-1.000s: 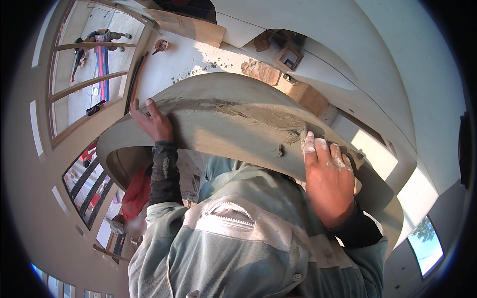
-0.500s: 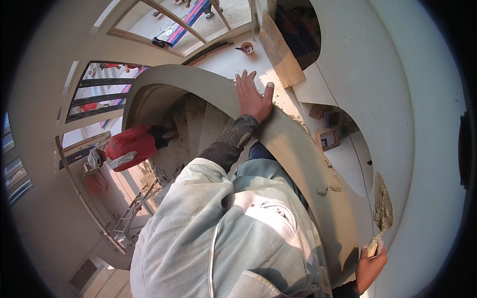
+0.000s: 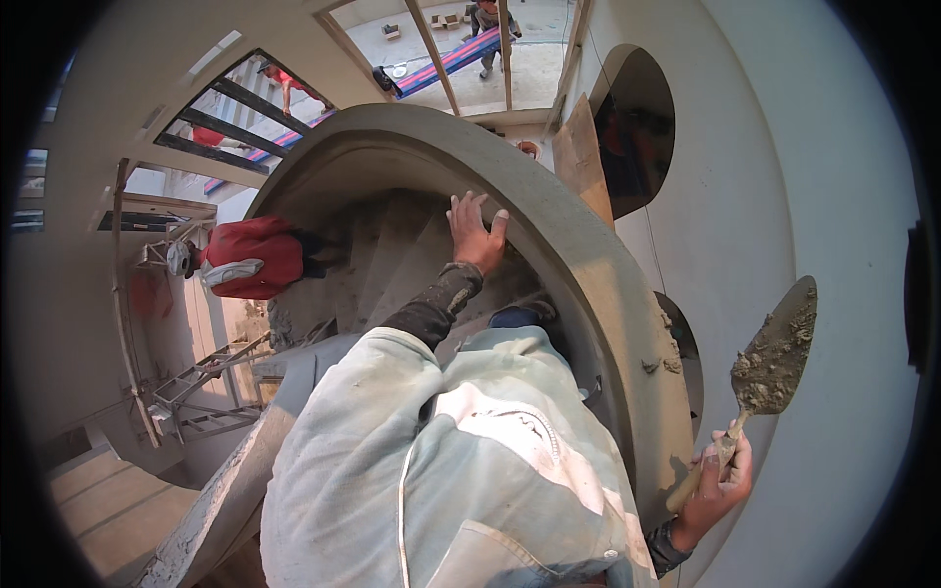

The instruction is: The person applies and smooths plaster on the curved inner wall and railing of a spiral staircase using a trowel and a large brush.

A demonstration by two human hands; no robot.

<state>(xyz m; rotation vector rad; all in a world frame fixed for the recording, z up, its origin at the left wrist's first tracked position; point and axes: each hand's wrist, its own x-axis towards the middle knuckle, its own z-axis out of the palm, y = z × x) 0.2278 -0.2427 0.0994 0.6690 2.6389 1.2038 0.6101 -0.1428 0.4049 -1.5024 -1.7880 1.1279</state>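
My right hand [image 3: 714, 482] grips the wooden handle of a pointed trowel [image 3: 774, 358], held out over the right side. Wet grey mortar clings to its blade. With fingers spread and nothing in it, my left hand [image 3: 477, 233] hovers above the stairwell, inside the curved stair wall [image 3: 549, 201]. I cannot tell whether its fingertips touch anything. The wall's broad top is smooth grey plaster, and a few mortar lumps [image 3: 663, 366] stick to its edge near the trowel.
Curved steps [image 3: 392, 230] descend inside the wall, where a person in red [image 3: 257, 259] stands at the left. A metal ladder [image 3: 211, 377] leans below. Beyond the wall are a wooden board [image 3: 583, 162] and a round opening [image 3: 637, 127]. People handle a long striped bundle [image 3: 451, 64] outside.
My left hand has come off the wall top to over the stairwell. The trowel has risen and its blade now faces me broadly. My view has shifted, and the person in red stands more upright.
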